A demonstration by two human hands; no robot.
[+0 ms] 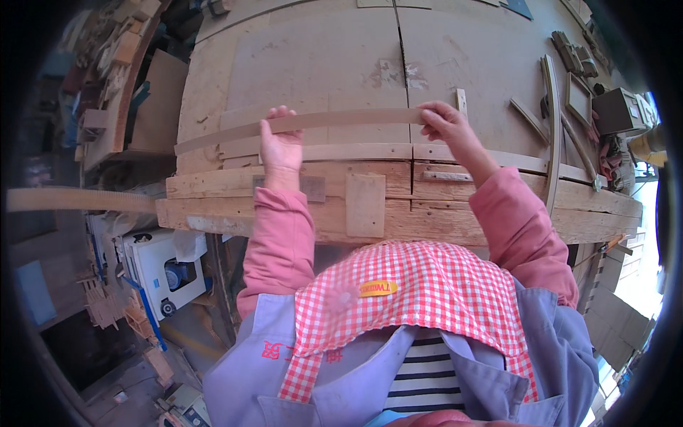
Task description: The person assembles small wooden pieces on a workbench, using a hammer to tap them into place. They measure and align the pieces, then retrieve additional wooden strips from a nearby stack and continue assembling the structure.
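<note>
A long, thin wooden strip (pixel 356 119) spans from left to right above the workbench (pixel 313 85), bending slightly. Its right end is pinched between the thumb and fingers of my right hand (pixel 449 127). Further left, my left hand (pixel 282 148) is turned palm up and holds the strip across its fingers, with the fingertips showing beyond the far edge. The strip's left end reaches past my left hand toward the bench's left side. Below it, a pale wooden batten (pixel 356 152) lies along the near part of the bench.
The bench's thick front beam (pixel 299 229) carries a small wooden plate (pixel 366 206). On the right lie a long rail (pixel 551 135), loose sticks and a wooden frame (pixel 579 96). Shelved wood offcuts (pixel 126 50) and a white machine (pixel 167 270) stand at left.
</note>
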